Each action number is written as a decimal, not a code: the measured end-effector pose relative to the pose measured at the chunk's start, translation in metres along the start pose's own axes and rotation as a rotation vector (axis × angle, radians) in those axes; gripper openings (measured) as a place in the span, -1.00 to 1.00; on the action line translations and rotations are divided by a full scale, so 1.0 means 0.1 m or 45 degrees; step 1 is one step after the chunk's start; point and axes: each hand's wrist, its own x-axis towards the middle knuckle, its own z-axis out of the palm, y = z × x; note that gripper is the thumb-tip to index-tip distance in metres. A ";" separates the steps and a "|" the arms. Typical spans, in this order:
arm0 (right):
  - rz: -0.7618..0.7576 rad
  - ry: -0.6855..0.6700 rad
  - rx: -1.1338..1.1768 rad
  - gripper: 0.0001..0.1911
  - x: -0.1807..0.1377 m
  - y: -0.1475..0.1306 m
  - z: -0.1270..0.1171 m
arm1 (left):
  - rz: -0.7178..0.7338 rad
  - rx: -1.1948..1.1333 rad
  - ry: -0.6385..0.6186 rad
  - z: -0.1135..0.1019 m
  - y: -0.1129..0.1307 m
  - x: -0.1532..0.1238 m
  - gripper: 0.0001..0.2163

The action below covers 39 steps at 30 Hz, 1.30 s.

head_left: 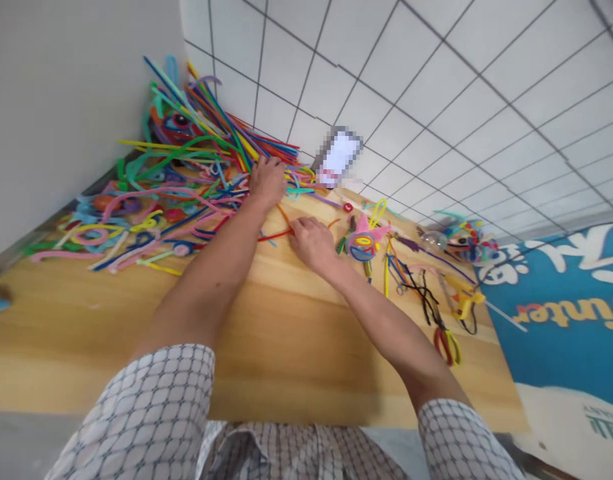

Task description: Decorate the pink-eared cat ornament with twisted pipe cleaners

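Note:
My left hand reaches into a large heap of coloured pipe cleaners at the back left of the table. Its fingers are bent down among them, and what they pinch is hidden. Closer to me, my right hand is closed on a red pipe cleaner, whose free end points left across the wood. Just right of that hand lies a small pink-eared figure made of pipe cleaners, with a yellow loop on top.
A phone leans against the tiled wall behind the table. On the right lie scissors with red and yellow handles, a yellow glue gun, black stems and another colourful figure. A blue printed banner borders that side.

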 end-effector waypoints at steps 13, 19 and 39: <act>-0.064 0.002 0.005 -0.65 -0.23 -0.02 -0.10 | -0.052 -0.021 -0.087 -0.07 0.02 0.00 -0.56; -0.121 -0.014 0.047 -0.69 -0.52 -0.08 -0.13 | -0.054 0.021 -0.139 -0.12 0.04 0.00 -0.52; -0.359 -0.015 0.313 -0.82 -1.65 0.00 0.14 | 0.005 0.273 -0.185 -0.12 0.01 0.07 -0.43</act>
